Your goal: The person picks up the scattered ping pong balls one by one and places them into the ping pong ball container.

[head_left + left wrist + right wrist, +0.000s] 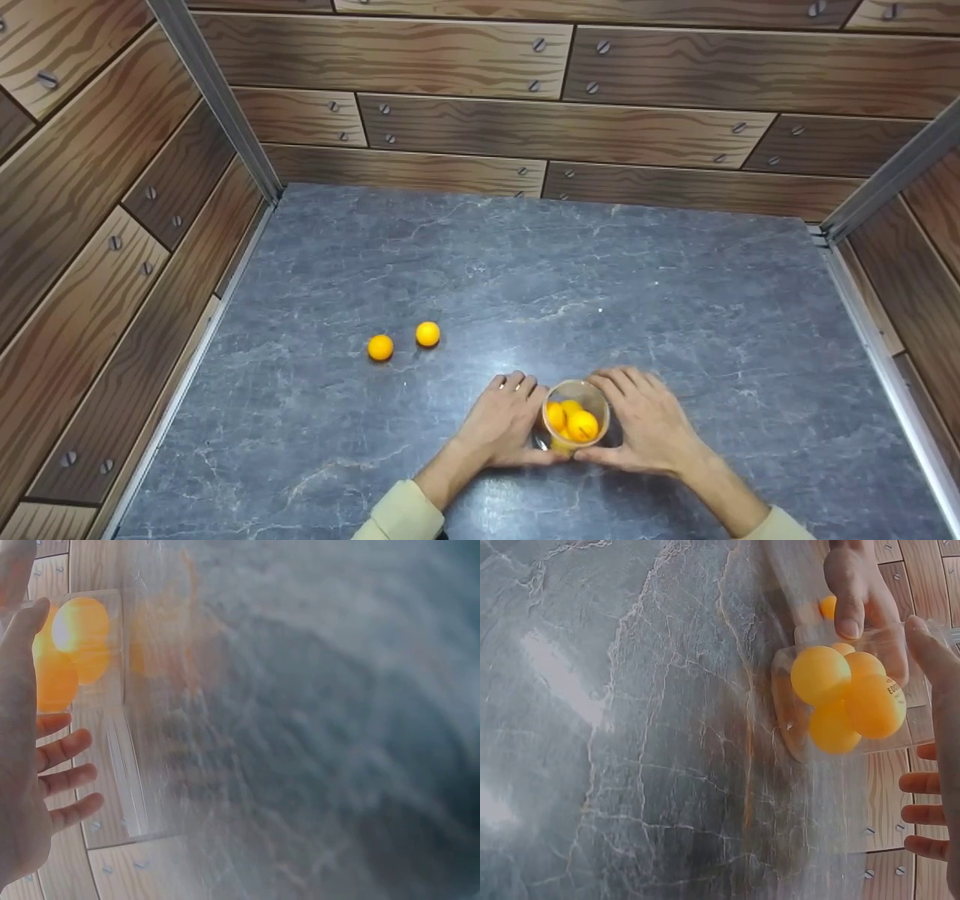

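A clear plastic cup stands between my two hands with several orange table tennis balls inside. From the left side my left hand holds the cup, its thumb along the near side. My right hand holds it from the right, thumb in front and index finger toward the back of the rim. In the left wrist view the left fingers spread below the cup's side. Dark lettering marks one ball in the right wrist view.
Two loose orange balls, one left and one right, lie apart on the grey marbled tabletop, left of the hands. Wood-patterned panels wall the table at the back and both sides, with metal rails at the corners.
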Demonstrator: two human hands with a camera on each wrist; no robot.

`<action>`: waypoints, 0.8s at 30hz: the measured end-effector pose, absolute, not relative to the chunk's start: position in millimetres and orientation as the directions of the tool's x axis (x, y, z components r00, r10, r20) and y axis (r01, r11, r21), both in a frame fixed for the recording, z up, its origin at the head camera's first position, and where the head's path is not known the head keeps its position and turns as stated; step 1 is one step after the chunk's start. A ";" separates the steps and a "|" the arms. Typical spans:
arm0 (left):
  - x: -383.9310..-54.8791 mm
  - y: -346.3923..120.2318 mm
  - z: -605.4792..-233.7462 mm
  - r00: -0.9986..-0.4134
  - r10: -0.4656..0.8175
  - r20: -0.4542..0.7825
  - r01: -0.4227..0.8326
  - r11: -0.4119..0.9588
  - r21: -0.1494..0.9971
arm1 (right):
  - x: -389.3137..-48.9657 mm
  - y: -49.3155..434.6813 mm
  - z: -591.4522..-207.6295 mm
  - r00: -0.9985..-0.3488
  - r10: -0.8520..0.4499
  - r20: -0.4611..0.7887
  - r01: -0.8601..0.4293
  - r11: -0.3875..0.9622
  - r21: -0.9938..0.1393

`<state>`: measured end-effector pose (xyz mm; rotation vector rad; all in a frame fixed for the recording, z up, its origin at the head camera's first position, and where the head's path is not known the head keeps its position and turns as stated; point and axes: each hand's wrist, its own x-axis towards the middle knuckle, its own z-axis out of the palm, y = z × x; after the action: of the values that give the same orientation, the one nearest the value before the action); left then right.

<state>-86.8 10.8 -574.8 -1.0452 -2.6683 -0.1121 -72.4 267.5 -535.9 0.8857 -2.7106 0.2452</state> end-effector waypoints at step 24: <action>-86.7 9.4 -573.6 -0.711 0.655 0.257 0.681 0.732 0.016 | -78.0 266.1 -551.7 -0.700 -0.550 0.454 -0.637 0.769 -0.051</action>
<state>-86.7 9.4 -573.6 -1.0583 -2.7014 -0.1604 -78.0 266.1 -551.7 0.9005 -2.5457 0.2857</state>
